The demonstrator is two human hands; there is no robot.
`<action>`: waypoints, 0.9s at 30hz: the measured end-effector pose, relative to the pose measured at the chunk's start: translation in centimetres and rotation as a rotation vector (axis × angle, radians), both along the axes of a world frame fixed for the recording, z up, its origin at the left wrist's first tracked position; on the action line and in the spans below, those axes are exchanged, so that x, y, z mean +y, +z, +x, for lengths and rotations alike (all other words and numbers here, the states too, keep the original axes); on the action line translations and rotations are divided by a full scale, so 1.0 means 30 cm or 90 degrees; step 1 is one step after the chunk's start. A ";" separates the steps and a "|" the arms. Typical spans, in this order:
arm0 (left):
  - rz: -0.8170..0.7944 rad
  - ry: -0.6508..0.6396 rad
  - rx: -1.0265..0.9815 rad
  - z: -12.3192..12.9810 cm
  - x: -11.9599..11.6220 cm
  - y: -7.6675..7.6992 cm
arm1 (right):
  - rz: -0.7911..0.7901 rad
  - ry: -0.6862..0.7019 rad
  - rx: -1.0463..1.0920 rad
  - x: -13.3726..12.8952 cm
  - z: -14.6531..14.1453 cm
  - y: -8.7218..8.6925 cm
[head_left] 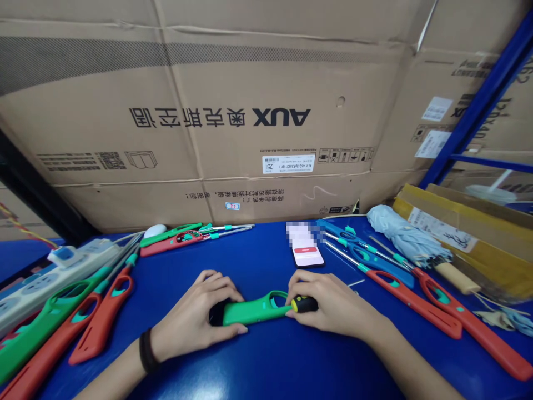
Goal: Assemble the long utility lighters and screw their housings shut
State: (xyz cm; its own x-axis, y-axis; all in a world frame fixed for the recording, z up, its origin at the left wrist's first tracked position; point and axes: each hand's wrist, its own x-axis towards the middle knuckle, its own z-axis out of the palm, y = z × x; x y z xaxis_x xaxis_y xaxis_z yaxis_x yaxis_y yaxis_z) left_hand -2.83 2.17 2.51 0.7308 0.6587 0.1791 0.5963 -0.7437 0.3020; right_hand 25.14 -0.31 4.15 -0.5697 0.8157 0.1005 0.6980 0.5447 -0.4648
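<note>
Left hand (189,319) clamps a green lighter (254,310) near the middle of the blue bench's (266,366) front edge; right hand (328,300) pinches a screwdriver (305,304) against its end. Nine more lighters (100,316) lie about: five red, two green, two blue. Also a phone (307,251), power strip (54,283), umbrella (406,236); cartons (250,111) behind.

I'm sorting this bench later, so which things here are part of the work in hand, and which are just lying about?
In hand:
green utility lighter, black-and-yellow tool handle, left hand, right hand

Lying about:
red lighters, blue lighters, phone, power strip, folded umbrella, AUX cardboard carton
</note>
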 end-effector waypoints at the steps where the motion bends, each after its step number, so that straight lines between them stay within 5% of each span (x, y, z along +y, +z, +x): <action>1: -0.001 0.001 -0.001 0.000 0.000 -0.001 | -0.001 -0.001 0.000 0.001 0.000 0.000; 27: 0.011 -0.031 -0.023 0.006 -0.007 0.011 | -0.002 0.010 0.012 -0.010 0.001 -0.006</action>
